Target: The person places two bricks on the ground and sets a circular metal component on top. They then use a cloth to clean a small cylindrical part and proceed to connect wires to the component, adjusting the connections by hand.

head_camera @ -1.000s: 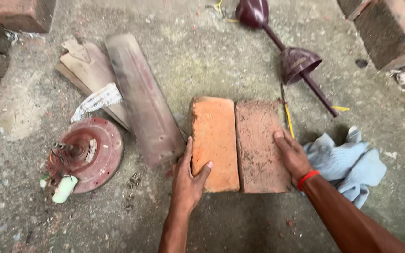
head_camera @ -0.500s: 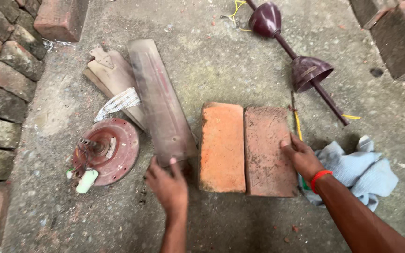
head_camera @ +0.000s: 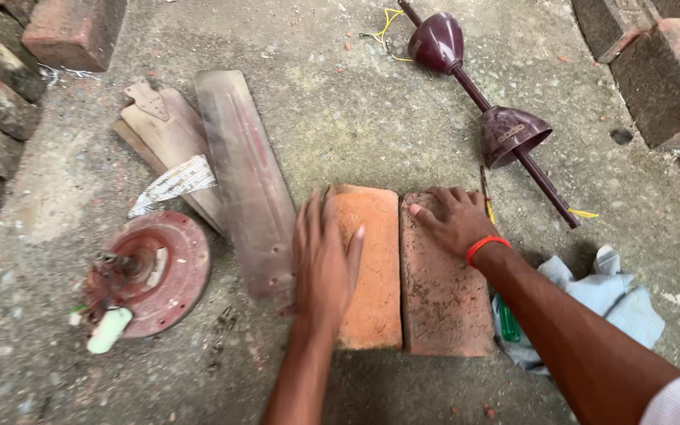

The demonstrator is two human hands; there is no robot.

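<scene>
- Under both palms: two bricks laid flat side by side on the concrete floor (head_camera: 371, 118), long edges touching, likely snugged together as a level pad.
- Left hand (head_camera: 326, 264) flat on the orange brick (head_camera: 375, 283), fingers straight and close together, pointing away from the body, thumb out over the brick's face. Gripping nothing, just pressing.
- Right hand (head_camera: 454, 219) flat on the far end of the darker red brick (head_camera: 444, 299), fingers slightly spread and angled toward the orange one, red band at the wrist.
- Just left of the left fingers: dusty fan blades (head_camera: 238, 181) stacked in a loose fan shape, a pale patterned strip (head_camera: 173, 182) lying across them.
- Further left: round red motor housing (head_camera: 147, 271) lying flat, a whitish-green capacitor (head_camera: 109, 330) at its edge.
- Beyond the right fingertips: maroon downrod with two cup-shaped covers (head_camera: 505, 130), yellow wire at its far end.
- Beside the right forearm: crumpled light-blue cloth (head_camera: 607, 303) over something green.
- No readable labels worth noting; more bricks (head_camera: 655, 63) stacked at the corners.
</scene>
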